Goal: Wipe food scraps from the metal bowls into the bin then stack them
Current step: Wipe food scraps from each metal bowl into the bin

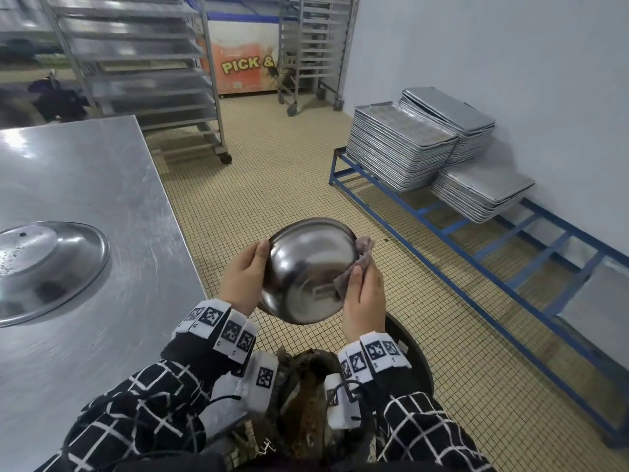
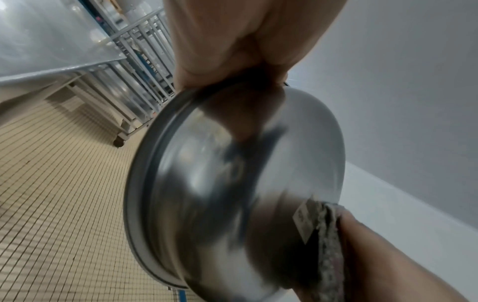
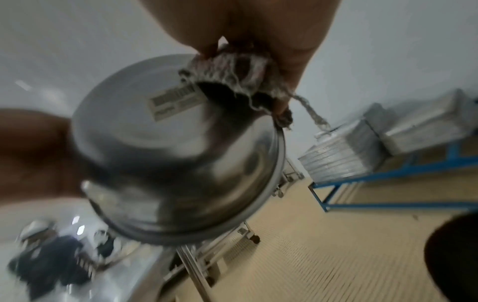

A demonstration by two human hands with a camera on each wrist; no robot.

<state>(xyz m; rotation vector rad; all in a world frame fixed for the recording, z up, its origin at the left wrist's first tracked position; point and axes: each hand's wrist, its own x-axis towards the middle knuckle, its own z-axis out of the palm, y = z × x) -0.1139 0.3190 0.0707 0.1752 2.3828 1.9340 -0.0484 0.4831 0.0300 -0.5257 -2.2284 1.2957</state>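
A metal bowl (image 1: 308, 270) is held in the air above the black bin (image 1: 413, 359), its base with a barcode sticker turned toward me. My left hand (image 1: 243, 281) grips its left rim. My right hand (image 1: 362, 296) holds a grey cloth (image 1: 362, 248) against the bowl's right side, the cloth folded over the rim. The left wrist view shows the bowl (image 2: 232, 183) from outside with the cloth (image 2: 328, 235) at its lower right. In the right wrist view the cloth (image 3: 232, 77) is bunched on the bowl (image 3: 181, 153) near the sticker. The bowl's inside is hidden.
A steel table (image 1: 85, 199) stands at the left with an upturned metal bowl (image 1: 47, 267) on it. Stacks of baking trays (image 1: 401, 144) sit on a blue frame (image 1: 476, 267) by the right wall. Wheeled tray racks (image 1: 143, 63) stand behind. The bin holds brown scraps (image 1: 306, 403).
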